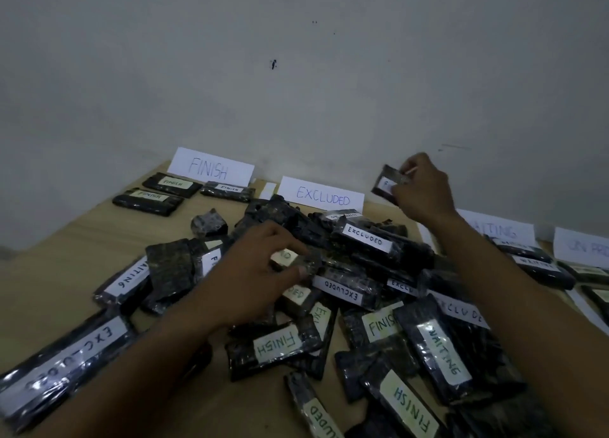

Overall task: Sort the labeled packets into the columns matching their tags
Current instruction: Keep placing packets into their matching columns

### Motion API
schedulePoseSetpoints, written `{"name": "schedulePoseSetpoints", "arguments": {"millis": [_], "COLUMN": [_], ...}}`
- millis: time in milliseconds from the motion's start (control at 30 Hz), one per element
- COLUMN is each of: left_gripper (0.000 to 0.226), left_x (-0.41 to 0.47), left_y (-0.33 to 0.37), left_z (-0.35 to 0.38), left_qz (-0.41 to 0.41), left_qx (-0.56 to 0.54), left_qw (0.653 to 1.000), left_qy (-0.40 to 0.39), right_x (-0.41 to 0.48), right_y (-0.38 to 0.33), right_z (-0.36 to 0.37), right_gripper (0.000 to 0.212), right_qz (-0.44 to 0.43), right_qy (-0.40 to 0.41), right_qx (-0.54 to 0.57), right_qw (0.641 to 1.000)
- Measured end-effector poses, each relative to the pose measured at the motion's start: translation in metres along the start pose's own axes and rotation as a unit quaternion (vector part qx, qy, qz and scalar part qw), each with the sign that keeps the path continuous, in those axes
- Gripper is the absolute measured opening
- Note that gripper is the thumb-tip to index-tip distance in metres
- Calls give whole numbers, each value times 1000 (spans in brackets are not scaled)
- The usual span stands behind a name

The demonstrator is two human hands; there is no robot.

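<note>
Sorting is partway done, I judge. My right hand [421, 190] holds the raised packet [384, 182] clear of the pile [362, 273], fingers and thumb curled round its right end, up by the wall between the EXCLUDED card [321, 199] and the WAITING card [501, 231]. My fingers hide most of its tag, which seems to begin with F, so it probably goes left to the FINISH card [211, 167]. My left hand [253, 273] pinches a second packet [309, 261] on top of the pile.

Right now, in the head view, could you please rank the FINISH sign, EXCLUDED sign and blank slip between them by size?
1. FINISH sign and EXCLUDED sign: alike, so unranked.
2. Blank slip.
</note>
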State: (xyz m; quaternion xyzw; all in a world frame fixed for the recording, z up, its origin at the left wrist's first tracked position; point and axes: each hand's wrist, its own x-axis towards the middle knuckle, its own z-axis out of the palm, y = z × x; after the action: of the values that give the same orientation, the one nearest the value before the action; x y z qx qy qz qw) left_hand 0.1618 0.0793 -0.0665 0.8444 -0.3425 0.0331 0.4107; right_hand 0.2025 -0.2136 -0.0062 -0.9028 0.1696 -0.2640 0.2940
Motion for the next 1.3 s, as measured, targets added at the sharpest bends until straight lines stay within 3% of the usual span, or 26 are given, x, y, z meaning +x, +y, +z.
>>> {"name": "schedulePoseSetpoints", "arguments": {"millis": [133,267,333,567,733,900,1033,1167,1300], "left_gripper": [18,17,32,45,46,47,48,49,37], "left_x": [-9,-32,-39,-38,-36,-37,-36,-37,-37], "left_y": [-34,-83,-98,-112,-114,-113,-114,-112,-112], "left_z": [-42,-63,-62,-58,-55,-54,-53,-53,-56], "left_qz": [-41,-127,-127,-76,-77,-71,-64,-66,-86], "left_qx": [69,113,145,218,217,215,216,212,164], "left_qw": [993,978,976,970,970,970,969,970,977], "left_qy": [84,118,101,74,85,91,97,102,107], "right_x": [-8,-18,-19,0,-2,-4,-8,-14,-11], "right_y": [-72,-123,-139,-164,-164,-158,-155,-158,-151], "right_z": [53,116,145,216,241,245,243,236,233], "right_gripper": [28,26,28,25,15,14,14,12,24], "right_qz": [-75,-140,-164,-165,-156,-165,-189,-222,-222], "right_qy": [-119,-208,-237,-214,-307,-310,-254,-318,-298], "right_qx": [107,103,86,19,-61,-72,-53,-76,-117], "right_qw": [984,963,954,963,937,933,947,919,921]}}
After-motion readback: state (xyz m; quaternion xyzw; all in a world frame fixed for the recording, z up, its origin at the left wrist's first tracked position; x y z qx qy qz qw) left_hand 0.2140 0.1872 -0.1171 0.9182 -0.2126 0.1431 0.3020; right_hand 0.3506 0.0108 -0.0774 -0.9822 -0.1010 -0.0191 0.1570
